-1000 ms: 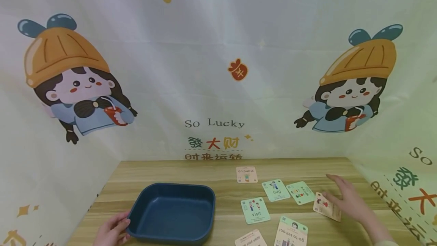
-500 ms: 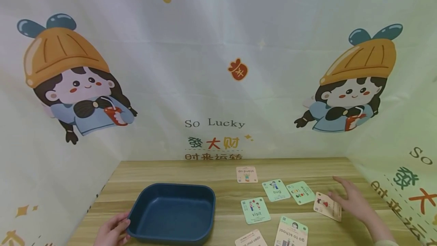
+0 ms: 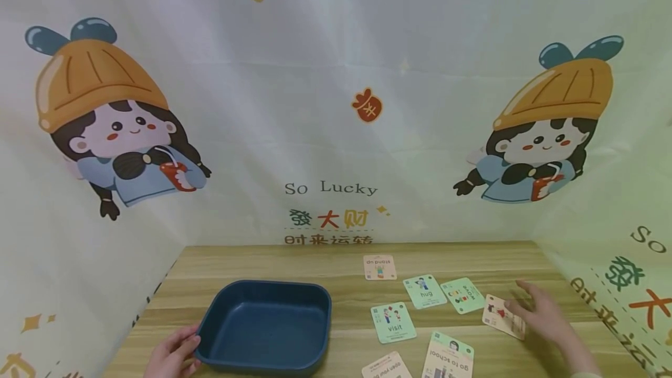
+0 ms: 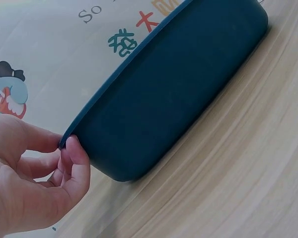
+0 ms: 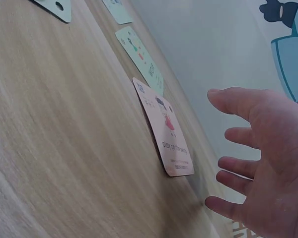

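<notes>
On the table's left half stands a dark blue rectangular tray (image 3: 265, 331) with rounded corners. My left hand (image 3: 173, 353) pinches its left rim between thumb and fingers, as the left wrist view shows with the tray's outer wall (image 4: 154, 99). At the right, my right hand (image 3: 543, 314) hovers over a pink card (image 3: 496, 315) whose far edge it partly covers in the head view. The right wrist view has that card (image 5: 164, 129) flat on the wood, its picture a figure in red, and the right hand (image 5: 268, 153) with fingers apart, holding nothing.
Several other word cards lie spread on the wood: a "stand up" card (image 3: 380, 268), a "hug" card (image 3: 424, 291), a "wave" card (image 3: 462, 296), a "visit" card (image 3: 394, 322) and a "go to school" card (image 3: 448, 357). A printed cloth (image 3: 336, 150) backs the table.
My right hand has drawn back a little to the right and sunk slightly near the pink card. The left hand, tray and cards stay in place.
</notes>
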Demonstrator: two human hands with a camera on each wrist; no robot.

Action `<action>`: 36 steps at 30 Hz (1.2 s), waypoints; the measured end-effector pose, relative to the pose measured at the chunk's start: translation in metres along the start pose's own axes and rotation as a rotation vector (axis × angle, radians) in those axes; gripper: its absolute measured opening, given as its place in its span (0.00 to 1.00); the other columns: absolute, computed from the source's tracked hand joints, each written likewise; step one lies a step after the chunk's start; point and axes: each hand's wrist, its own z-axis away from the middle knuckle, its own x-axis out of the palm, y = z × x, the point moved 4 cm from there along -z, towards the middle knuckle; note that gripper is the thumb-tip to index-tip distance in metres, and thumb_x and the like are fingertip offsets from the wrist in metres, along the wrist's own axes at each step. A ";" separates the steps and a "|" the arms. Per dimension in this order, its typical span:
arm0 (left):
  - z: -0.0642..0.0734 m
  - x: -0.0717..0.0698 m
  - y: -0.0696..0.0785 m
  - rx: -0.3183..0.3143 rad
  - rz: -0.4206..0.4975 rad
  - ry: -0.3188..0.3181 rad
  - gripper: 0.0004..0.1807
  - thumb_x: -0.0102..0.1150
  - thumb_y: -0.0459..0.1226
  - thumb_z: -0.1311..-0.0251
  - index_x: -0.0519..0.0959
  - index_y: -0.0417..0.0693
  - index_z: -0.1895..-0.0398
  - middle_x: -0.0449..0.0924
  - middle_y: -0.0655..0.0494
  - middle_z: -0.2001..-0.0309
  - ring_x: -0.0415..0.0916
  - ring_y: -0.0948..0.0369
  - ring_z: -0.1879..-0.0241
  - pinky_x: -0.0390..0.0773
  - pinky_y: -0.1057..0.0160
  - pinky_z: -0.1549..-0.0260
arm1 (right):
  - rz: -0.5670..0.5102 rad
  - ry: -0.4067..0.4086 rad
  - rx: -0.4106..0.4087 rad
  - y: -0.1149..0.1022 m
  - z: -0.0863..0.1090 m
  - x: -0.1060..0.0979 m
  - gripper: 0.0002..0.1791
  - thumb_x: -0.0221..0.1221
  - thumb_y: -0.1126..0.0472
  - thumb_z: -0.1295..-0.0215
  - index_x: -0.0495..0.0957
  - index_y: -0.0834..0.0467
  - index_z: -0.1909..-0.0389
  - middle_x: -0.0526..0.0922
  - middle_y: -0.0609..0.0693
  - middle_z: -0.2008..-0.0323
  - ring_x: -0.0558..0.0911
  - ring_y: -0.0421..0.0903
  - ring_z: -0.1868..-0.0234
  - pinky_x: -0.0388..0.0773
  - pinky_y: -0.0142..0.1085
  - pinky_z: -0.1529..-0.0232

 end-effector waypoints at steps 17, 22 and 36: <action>0.000 0.002 0.002 -0.003 -0.002 -0.016 0.29 0.54 0.36 0.39 0.60 0.25 0.40 0.77 0.57 0.69 0.74 0.59 0.70 0.79 0.63 0.74 | 0.004 -0.047 0.095 0.023 0.004 0.016 0.44 0.58 0.45 0.43 0.55 0.73 0.38 0.55 0.80 0.43 0.54 0.77 0.45 0.51 0.73 0.51; 0.000 0.002 0.002 -0.005 0.008 -0.017 0.31 0.55 0.37 0.40 0.60 0.26 0.40 0.77 0.58 0.69 0.75 0.59 0.69 0.79 0.63 0.73 | -0.027 -0.041 0.131 0.030 0.006 0.021 0.46 0.56 0.42 0.42 0.53 0.72 0.36 0.51 0.78 0.41 0.50 0.77 0.44 0.48 0.74 0.51; 0.001 0.001 0.002 -0.002 0.010 -0.012 0.29 0.55 0.37 0.40 0.62 0.26 0.41 0.77 0.57 0.69 0.74 0.59 0.69 0.79 0.63 0.73 | 0.008 -0.016 0.153 0.027 0.009 0.024 0.48 0.60 0.40 0.47 0.56 0.71 0.38 0.51 0.78 0.42 0.50 0.76 0.44 0.50 0.70 0.51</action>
